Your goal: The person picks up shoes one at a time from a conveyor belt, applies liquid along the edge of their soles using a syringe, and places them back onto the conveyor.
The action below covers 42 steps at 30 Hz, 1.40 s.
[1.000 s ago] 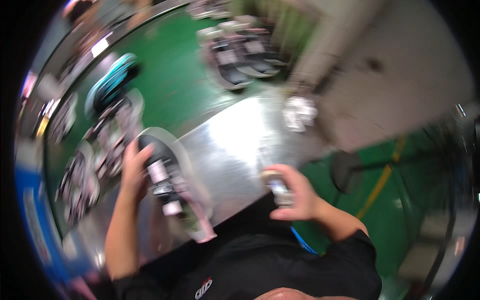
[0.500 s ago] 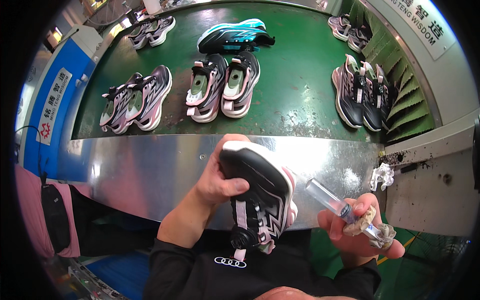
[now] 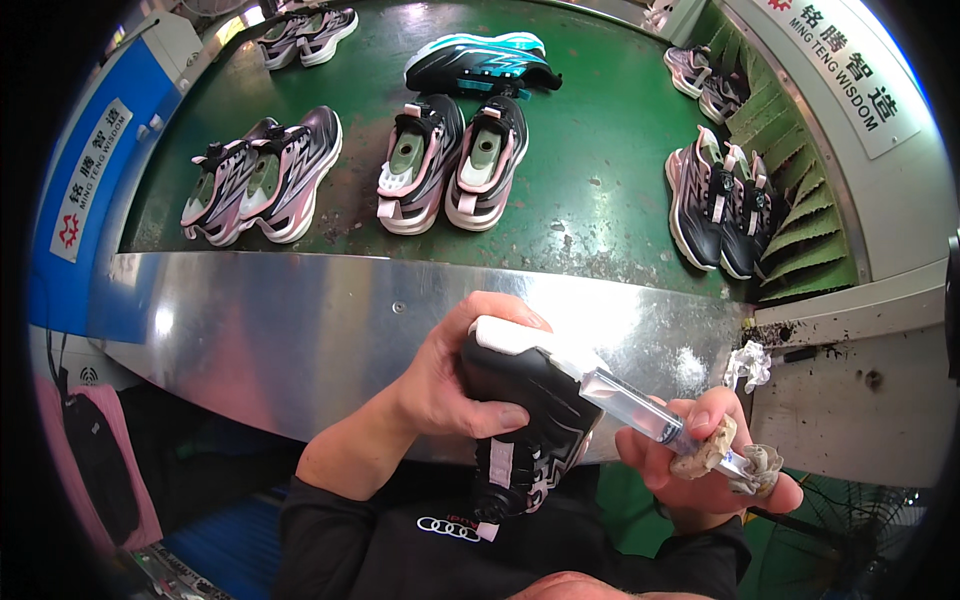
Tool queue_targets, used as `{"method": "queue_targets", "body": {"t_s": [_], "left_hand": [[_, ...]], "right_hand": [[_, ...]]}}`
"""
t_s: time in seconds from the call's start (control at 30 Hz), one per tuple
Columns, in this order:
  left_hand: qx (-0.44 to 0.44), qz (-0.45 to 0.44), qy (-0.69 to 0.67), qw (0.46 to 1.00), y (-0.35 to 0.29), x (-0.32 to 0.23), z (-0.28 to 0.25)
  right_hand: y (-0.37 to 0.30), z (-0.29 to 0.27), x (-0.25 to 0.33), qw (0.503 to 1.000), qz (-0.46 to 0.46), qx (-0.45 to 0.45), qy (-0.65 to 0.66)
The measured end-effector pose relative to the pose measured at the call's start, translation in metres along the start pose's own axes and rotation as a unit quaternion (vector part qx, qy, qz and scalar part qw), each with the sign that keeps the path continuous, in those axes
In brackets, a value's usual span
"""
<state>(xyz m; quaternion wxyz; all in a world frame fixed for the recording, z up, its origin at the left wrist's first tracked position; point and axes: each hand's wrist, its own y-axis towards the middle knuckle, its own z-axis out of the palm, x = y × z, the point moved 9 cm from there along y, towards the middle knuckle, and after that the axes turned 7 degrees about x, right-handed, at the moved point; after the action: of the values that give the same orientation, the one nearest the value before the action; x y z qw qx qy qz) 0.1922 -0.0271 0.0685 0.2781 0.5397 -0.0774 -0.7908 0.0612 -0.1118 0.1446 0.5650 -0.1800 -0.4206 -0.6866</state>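
My left hand [image 3: 440, 385] is closed around the toe end of a black sneaker [image 3: 525, 400] with a white sole. The sneaker is tilted, its pink-tabbed heel toward my body. In my right hand [image 3: 690, 480] is a clear plastic syringe [image 3: 628, 405], gripped at the barrel and plunger end. Pale wrinkled wrapping [image 3: 705, 450] sits around that end, between my fingers. The syringe's tip is at the sole's edge, on the shoe's right side; I cannot tell whether it touches.
A metal ledge [image 3: 250, 320] fronts the green conveyor belt [image 3: 600, 130]. Several pink-and-black sneakers [image 3: 495, 165] stand on it in pairs, with a blue-and-black sneaker [image 3: 480, 65] on its side behind. Crumpled white paper [image 3: 748, 367] lies at right, below green strip curtains [image 3: 815, 240].
The sneaker has turned and tipped, with its toe lower in view. The syringe has come left, up against or very near the sole's edge.
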Motion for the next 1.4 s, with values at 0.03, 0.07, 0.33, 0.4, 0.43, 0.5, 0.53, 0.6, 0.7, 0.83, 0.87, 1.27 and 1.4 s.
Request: {"method": "queue_targets", "body": {"t_s": [0.03, 0.07, 0.33, 0.4, 0.43, 0.5, 0.53, 0.6, 0.7, 0.83, 0.87, 1.27, 1.4], "left_hand": [[0.000, 0.000, -0.001, 1.000, 0.000, 0.000, -0.001], [0.004, -0.005, 0.003, 1.000, -0.001, 0.000, -0.001], [-0.017, -0.018, -0.033, 0.999, -0.003, 0.003, -0.001], [-0.032, -0.031, -0.047, 0.998, -0.003, 0.004, -0.005], [-0.031, -0.034, -0.049, 0.998, -0.003, 0.005, -0.006], [-0.039, -0.041, -0.017, 0.998, -0.003, 0.006, -0.011], [-0.037, -0.046, -0.020, 0.998, -0.004, 0.006, -0.011], [-0.076, -0.058, -0.017, 0.995, -0.005, 0.005, -0.016], [-0.082, -0.067, -0.065, 0.992, -0.004, 0.011, -0.020], [-0.101, -0.095, -0.078, 0.987, -0.006, 0.019, -0.030], [-0.101, -0.097, -0.062, 0.988, -0.004, 0.021, -0.032], [-0.141, -0.143, -0.192, 0.961, -0.006, 0.038, -0.033], [-0.114, -0.111, -0.218, 0.963, -0.011, 0.036, -0.046]], "right_hand": [[0.000, 0.001, 0.001, 1.000, 0.001, -0.001, -0.001], [0.000, 0.001, 0.000, 1.000, 0.009, -0.005, 0.003], [-0.003, -0.002, 0.000, 1.000, -0.007, -0.003, -0.019], [-0.004, -0.004, 0.002, 0.999, -0.035, -0.017, -0.008], [-0.005, -0.005, 0.001, 0.999, -0.036, -0.021, -0.007], [-0.008, -0.007, 0.001, 0.999, -0.036, -0.020, -0.009], [-0.009, -0.008, 0.001, 0.999, -0.038, -0.026, -0.009], [-0.012, -0.009, 0.000, 0.998, -0.043, -0.036, -0.004], [-0.025, -0.017, -0.004, 0.999, -0.019, -0.030, -0.012], [-0.040, -0.027, -0.010, 0.998, -0.050, -0.042, -0.019], [-0.044, -0.030, -0.012, 0.997, -0.052, -0.049, -0.017], [-0.072, -0.037, -0.032, 0.998, -0.025, -0.057, -0.016], [-0.079, -0.033, -0.036, 0.998, -0.014, -0.049, -0.021]]}}
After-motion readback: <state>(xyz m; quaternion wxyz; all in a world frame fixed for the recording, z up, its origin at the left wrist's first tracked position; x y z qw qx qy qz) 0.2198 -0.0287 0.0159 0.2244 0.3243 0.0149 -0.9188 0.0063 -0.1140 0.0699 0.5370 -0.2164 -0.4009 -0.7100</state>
